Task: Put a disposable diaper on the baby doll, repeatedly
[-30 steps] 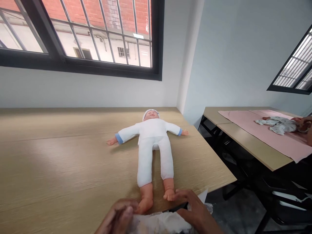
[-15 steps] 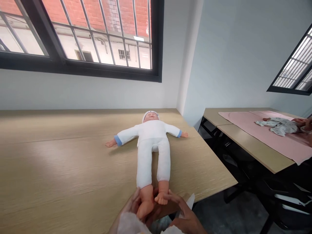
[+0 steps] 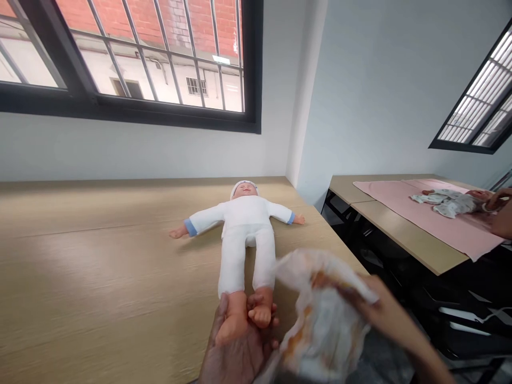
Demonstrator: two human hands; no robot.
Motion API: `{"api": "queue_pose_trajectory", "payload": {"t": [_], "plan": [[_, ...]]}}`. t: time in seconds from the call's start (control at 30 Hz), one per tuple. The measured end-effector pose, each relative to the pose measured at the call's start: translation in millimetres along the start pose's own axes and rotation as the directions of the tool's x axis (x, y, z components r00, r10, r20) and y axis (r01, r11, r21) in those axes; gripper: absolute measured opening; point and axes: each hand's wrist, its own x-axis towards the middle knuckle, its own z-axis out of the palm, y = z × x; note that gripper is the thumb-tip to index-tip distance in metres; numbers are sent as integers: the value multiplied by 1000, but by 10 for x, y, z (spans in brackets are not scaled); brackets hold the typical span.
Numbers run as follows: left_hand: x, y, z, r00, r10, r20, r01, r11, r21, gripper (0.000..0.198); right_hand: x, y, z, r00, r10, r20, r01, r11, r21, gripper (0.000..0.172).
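A baby doll (image 3: 244, 226) in a white long-sleeved suit and white cap lies on its back on a light wood table (image 3: 100, 250). My left hand (image 3: 236, 346) grips both its ankles at the near table edge, with the bare feet showing above my fingers. My right hand (image 3: 386, 309) holds up a crumpled white diaper (image 3: 322, 317) marked with orange stains. The diaper hangs next to the doll's feet and hides part of my view of the table's near right corner.
To the right stands a second table with a pink cloth (image 3: 424, 216). On it lies another doll in patterned clothes (image 3: 448, 202), with a co-worker's hand (image 3: 500, 205) at it. Dark table legs and a grey floor lie below. A barred window fills the wall ahead.
My right hand has lifted the diaper from low at the table edge up and to the right. My left hand now wraps both doll ankles and has raised the feet slightly.
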Motion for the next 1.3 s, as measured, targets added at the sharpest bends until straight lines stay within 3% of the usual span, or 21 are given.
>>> {"api": "queue_pose_trajectory", "payload": {"t": [0.07, 0.17, 0.27, 0.33, 0.43, 0.5, 0.57, 0.63, 0.7, 0.87, 1.03, 1.17, 1.3], "plan": [[-22, 4, 71, 999, -4, 48, 2, 999, 38, 44, 115, -107, -490, 982, 10, -190, -47, 980, -195, 35], [-45, 24, 146, 988, -28, 154, 15, 996, 83, 42, 301, -301, -1043, 854, -226, -468, -67, 845, -531, 40], [-58, 75, 235, 968, -42, 248, 22, 996, 84, 45, 423, -469, -1259, 665, -559, -496, -184, 521, -834, 44], [-63, 128, 330, 956, -54, 287, 29, 995, 90, 46, 456, -501, -1182, 633, -661, -403, -188, 373, -909, 38], [-77, 232, 522, 944, -62, 324, 23, 992, 124, 46, 450, -348, -745, 747, -632, -206, 25, 336, -941, 32], [-92, 312, 667, 941, -49, 336, -8, 986, 165, 47, 413, -130, -302, 890, -448, -88, 127, 428, -895, 52], [-107, 400, 816, 941, -30, 338, -41, 978, 203, 46, 348, 113, 162, 970, -233, 74, 191, 532, -825, 69], [-114, 496, 970, 945, -21, 327, -57, 972, 227, 45, 263, 299, 542, 972, -83, 220, 225, 601, -767, 74], [-109, 594, 1135, 947, -15, 320, -67, 968, 244, 43, 181, 375, 775, 964, 1, 268, 203, 647, -735, 82], [-23, 793, 1542, 908, 3, 418, -138, 947, 292, 35, 116, 210, 867, 923, 74, 379, 203, 743, -638, 79], [143, 928, 1806, 898, 6, 440, -196, 901, 387, 31, 204, 120, 898, 896, 4, 445, 278, 776, -567, 73], [271, 1012, 1950, 883, -29, 468, -205, 875, 440, 30, 316, 148, 986, 872, -113, 476, 366, 796, -482, 59], [347, 1044, 2045, 887, -34, 461, -201, 870, 451, 31, 489, 149, 1095, 840, -199, 505, 444, 787, -429, 57]]}}
